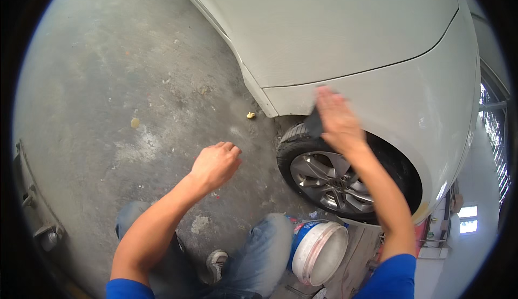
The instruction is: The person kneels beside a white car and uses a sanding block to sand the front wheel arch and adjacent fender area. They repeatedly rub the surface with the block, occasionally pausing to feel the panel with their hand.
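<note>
A light-coloured car panel [431, 107] curves over the wheel at the right. My right hand [337, 121] lies over this panel just above the wheel arch, its fingers held together and smeared by motion. A thin dark grey sheet [314, 122] pokes out from under that hand on its left side; whether it is sandpaper or cloth I cannot tell. My left hand [216, 165] is curled into a loose fist above the floor, apart from the car. Nothing sticks out of it, though its palm side is hidden.
Below my right forearm is the car's wheel [329, 180] with a dark tyre and grey spokes. A white and blue bucket [324, 253] stands beside my knee. On the stained concrete floor [145, 83] lies a small yellow piece [251, 115]. Metal parts [48, 234] line the left edge.
</note>
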`<state>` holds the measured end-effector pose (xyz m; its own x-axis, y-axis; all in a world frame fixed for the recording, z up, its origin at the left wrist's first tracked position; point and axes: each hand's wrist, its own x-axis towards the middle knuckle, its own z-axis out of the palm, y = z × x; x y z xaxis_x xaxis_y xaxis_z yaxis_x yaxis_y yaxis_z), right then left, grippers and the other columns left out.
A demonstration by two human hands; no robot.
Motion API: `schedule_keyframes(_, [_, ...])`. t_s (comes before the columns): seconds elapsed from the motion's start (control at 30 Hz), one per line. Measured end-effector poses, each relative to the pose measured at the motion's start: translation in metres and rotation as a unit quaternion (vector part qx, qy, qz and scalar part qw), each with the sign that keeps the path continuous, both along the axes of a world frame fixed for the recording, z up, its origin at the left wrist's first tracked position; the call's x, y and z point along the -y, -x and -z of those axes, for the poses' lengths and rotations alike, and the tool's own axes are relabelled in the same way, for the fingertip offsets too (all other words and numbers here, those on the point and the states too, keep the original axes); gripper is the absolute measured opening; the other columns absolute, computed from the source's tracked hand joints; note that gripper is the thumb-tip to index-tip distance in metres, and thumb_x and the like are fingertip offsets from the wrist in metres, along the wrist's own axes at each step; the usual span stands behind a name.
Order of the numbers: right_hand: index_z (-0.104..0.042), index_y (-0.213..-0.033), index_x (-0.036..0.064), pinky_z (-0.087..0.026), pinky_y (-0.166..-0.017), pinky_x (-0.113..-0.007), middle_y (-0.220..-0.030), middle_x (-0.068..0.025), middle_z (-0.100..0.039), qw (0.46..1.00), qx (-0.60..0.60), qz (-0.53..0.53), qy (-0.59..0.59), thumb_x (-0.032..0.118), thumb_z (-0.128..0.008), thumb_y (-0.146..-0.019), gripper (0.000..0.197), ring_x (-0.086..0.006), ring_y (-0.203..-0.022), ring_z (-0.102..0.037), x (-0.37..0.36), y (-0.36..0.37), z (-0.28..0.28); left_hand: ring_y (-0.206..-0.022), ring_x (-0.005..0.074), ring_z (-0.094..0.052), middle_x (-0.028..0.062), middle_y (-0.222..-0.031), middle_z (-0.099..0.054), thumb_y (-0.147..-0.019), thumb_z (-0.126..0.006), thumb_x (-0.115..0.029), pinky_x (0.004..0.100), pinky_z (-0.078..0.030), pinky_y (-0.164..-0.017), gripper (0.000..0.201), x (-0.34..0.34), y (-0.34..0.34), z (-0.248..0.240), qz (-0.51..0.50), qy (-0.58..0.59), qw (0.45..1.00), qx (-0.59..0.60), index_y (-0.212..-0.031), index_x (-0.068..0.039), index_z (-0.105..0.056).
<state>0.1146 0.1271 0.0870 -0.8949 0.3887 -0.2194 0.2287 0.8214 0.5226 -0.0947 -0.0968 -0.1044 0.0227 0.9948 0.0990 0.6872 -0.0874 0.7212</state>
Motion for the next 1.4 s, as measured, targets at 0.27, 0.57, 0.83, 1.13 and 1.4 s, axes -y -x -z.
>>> schedule_keyframes(0.27, [-0.047, -0.148, -0.0079, -0.018, -0.127, -0.043, -0.16, -0.0178, -0.042, 0.995, -0.064, -0.034, -0.069, 0.002, -0.057, -0.069, 0.079, -0.0262, -0.153, -0.033, 0.005, -0.032, -0.047, -0.1, 0.0334, -0.068, 0.0133, -0.104, -0.07, -0.095, -0.065, -0.023, 0.0435, -0.057, -0.084, 0.024, -0.023, -0.005, -0.007, -0.009, -0.02, 0.999, 0.026, -0.11, -0.004, -0.069])
schedule_keyframes(0.57, [-0.047, -0.151, 0.0006, -0.019, -0.127, -0.045, -0.161, -0.0129, -0.042, 0.972, -0.146, -0.029, -0.184, -0.001, -0.054, -0.077, 0.074, -0.025, -0.153, -0.033, 0.008, -0.016, -0.104, -0.094, 0.0358, -0.069, 0.0148, -0.098, -0.07, -0.095, -0.066, -0.023, 0.0454, -0.056, -0.08, 0.024, -0.006, 0.014, -0.001, -0.032, 0.017, 0.999, 0.021, -0.11, -0.005, -0.069])
schedule_keyframes(0.83, [-0.052, -0.145, -0.0032, -0.02, -0.127, -0.045, -0.161, -0.0131, -0.04, 0.987, -0.079, -0.068, -0.123, 0.001, -0.057, -0.07, 0.076, -0.0241, -0.153, -0.033, 0.001, -0.018, -0.011, -0.088, 0.0377, -0.069, 0.0149, -0.098, -0.07, -0.094, -0.067, -0.024, 0.0473, -0.056, -0.076, 0.024, -0.023, -0.005, 0.004, -0.02, -0.003, 1.0, 0.009, -0.11, -0.006, -0.07])
schedule_keyframes(1.13, [-0.051, -0.147, -0.0013, -0.019, -0.127, -0.048, -0.16, -0.013, -0.043, 0.966, -0.184, -0.004, -0.183, 0.005, -0.058, -0.075, 0.073, -0.0249, -0.154, -0.031, 0.03, -0.13, -0.147, -0.091, 0.0363, -0.07, 0.0146, -0.1, -0.073, -0.092, -0.068, -0.023, 0.0461, -0.056, -0.079, 0.024, -0.008, 0.026, 0.005, -0.06, 0.034, 0.998, -0.006, -0.108, -0.007, -0.072])
schedule_keyframes(1.4, [-0.052, -0.145, -0.0033, -0.018, -0.128, -0.04, -0.16, -0.0102, -0.043, 0.99, -0.057, -0.08, -0.104, 0.009, -0.048, -0.087, 0.059, -0.0171, -0.152, -0.034, 0.004, -0.049, 0.0, -0.09, 0.0368, -0.071, 0.0151, -0.1, -0.073, -0.094, -0.066, -0.025, 0.0462, -0.056, -0.078, 0.023, -0.019, 0.002, 0.007, -0.025, 0.04, 0.999, -0.011, -0.108, -0.008, -0.072])
